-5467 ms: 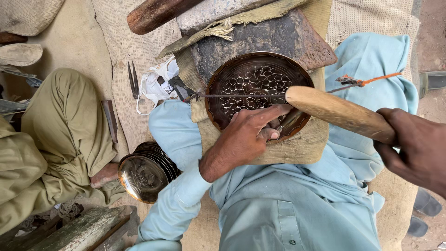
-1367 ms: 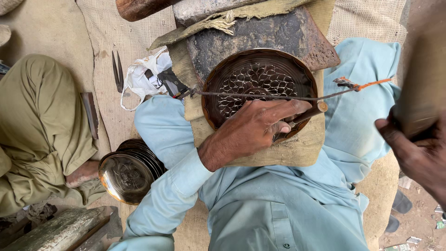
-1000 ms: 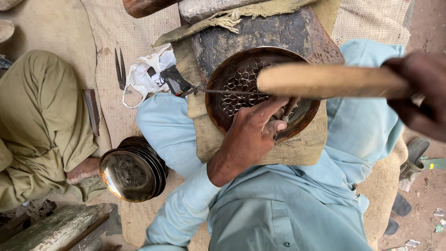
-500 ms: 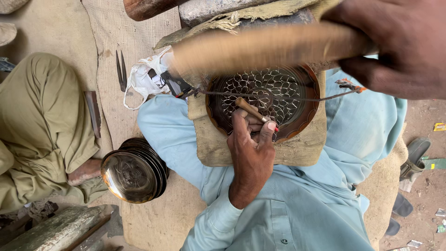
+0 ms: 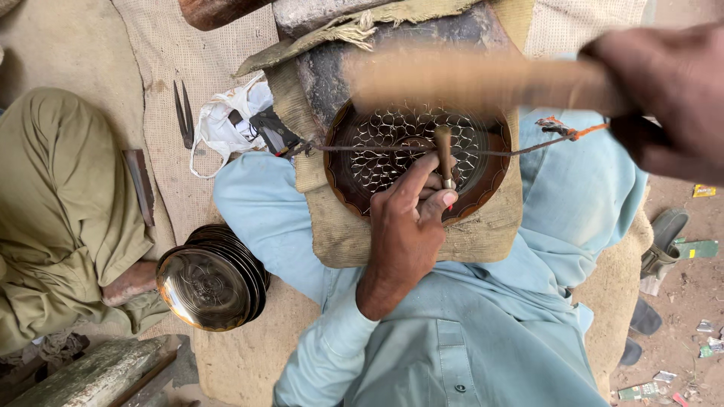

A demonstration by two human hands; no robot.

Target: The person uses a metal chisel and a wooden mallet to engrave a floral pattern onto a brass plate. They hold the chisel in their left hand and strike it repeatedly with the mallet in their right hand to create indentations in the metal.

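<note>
Sandy ground and woven mats surround a seated person working a round metal plate (image 5: 483,181) on the lap.

On a cloth pad (image 5: 332,234) over the knees lies the plate, patterned with a scale design, a cord (image 5: 528,151) stretched across it. Left hand (image 5: 403,226) pinches a small punch tool (image 5: 445,154) upright on the plate. Right hand (image 5: 667,94) is closed around a blurred wooden mallet (image 5: 467,79) above the plate. Beside the left knee stands a stack of metal plates (image 5: 211,286).

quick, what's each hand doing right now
Left hand: closed on a small punch set upright on the patterned metal plate.
Right hand: closed on a blurred wooden mallet above the plate.
</note>
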